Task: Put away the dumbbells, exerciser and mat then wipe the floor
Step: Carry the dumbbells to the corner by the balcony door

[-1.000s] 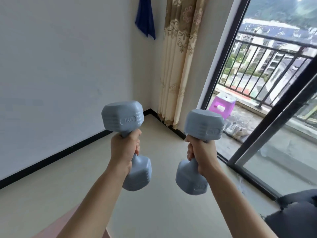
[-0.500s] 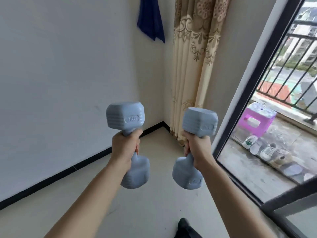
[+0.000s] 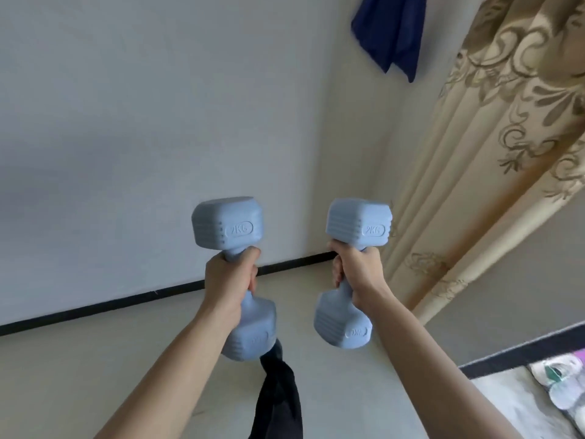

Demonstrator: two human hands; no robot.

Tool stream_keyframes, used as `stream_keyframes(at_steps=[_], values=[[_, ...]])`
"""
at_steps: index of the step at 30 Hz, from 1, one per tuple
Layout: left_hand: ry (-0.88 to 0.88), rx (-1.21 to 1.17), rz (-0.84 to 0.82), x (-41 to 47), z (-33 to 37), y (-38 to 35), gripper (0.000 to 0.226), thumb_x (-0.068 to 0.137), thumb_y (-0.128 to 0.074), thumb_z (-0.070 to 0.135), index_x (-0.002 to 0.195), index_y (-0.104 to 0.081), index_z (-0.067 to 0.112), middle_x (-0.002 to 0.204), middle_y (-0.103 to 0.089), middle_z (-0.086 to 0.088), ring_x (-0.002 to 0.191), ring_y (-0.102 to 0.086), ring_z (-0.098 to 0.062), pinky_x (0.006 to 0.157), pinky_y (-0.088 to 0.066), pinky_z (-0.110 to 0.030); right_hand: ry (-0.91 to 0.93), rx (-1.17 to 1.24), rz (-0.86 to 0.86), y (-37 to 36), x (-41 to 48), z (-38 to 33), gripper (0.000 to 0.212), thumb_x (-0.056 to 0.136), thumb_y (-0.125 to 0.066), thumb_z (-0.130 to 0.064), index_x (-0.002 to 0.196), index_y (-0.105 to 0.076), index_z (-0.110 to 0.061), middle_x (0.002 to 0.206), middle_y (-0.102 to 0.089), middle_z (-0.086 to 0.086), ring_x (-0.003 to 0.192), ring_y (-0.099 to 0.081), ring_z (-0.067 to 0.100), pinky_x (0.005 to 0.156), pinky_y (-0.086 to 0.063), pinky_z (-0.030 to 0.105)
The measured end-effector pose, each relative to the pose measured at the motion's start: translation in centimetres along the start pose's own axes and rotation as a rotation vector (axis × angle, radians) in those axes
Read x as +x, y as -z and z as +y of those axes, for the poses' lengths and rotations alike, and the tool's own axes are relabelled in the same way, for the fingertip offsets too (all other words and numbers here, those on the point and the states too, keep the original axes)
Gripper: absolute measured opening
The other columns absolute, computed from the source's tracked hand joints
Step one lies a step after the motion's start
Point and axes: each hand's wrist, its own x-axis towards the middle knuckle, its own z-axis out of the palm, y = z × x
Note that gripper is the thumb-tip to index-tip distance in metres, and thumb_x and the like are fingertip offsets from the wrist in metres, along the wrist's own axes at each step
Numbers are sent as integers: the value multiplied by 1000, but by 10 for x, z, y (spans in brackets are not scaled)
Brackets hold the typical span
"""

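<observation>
Head view: left hand grip clamped round left dumbbell, right hand round right dumbbell; both pale-blue, stamped 2KG.

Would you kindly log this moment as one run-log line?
step: put-away pending | left hand: grips left dumbbell, near upright | right hand: grips right dumbbell, near upright | ahead: curtain

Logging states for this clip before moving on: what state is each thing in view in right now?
Left dumbbell: off the floor, roughly upright, handle gripped by left hand.
Right dumbbell: off the floor, roughly upright, handle gripped by right hand.
Curtain: gathered in folds, hanging by the corner.
Blue cloth: hanging high on the wall.
</observation>
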Motion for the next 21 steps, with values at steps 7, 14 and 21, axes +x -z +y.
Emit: stream_keyframes(at_steps=[7,14,21], values=[[228,-37,39,191,-7,-61,18,76,-62,13,66,-46,12,55,-41,-6,49,-34,-20,50,-30,-29,-161,-190,-4,-62,186,-1,30,78,-70,-12,58,-48,-12,48,-43,8,44,-37,20,49,-34,32],[389,33,44,325,-57,-130,18,80,-61,8,68,-48,12,49,-38,-2,47,-31,-18,46,-27,-28,-345,-267,22,-74,332,47,15,79,-66,-8,66,-58,-10,48,-47,4,41,-38,19,45,-35,28],[566,234,111,430,-249,-198,32,75,-58,12,54,-35,14,46,-35,-4,44,-30,-20,48,-28,-29,-544,-403,-58,-50,477,230,11,77,-65,-9,68,-59,-10,50,-46,7,43,-38,19,44,-35,28]])
